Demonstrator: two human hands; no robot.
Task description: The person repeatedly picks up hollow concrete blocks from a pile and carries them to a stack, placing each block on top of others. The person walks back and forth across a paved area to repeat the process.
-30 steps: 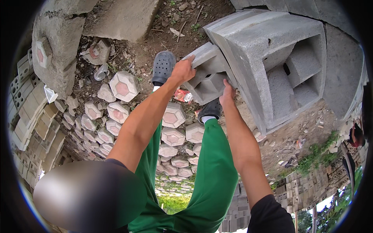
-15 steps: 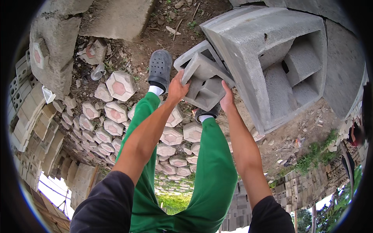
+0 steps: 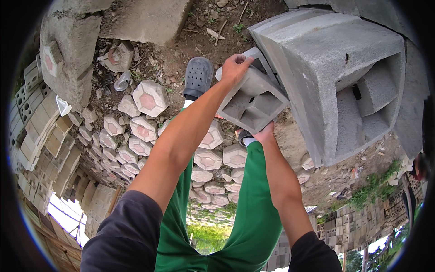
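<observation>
Crowding block (image 3: 253, 102) edge (both hands) beside stack (image 3: 326, 77)

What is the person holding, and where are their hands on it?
A grey hollow concrete block, held in both hands: the left hand grips its upper edge, and the right hand supports its lower corner from beneath.

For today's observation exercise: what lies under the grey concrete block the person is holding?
Under the concrete block, the right hand supports its lower edge, with hexagonal pavers and soil below. The left hand grips its top. The right foot is mostly hidden.
</observation>
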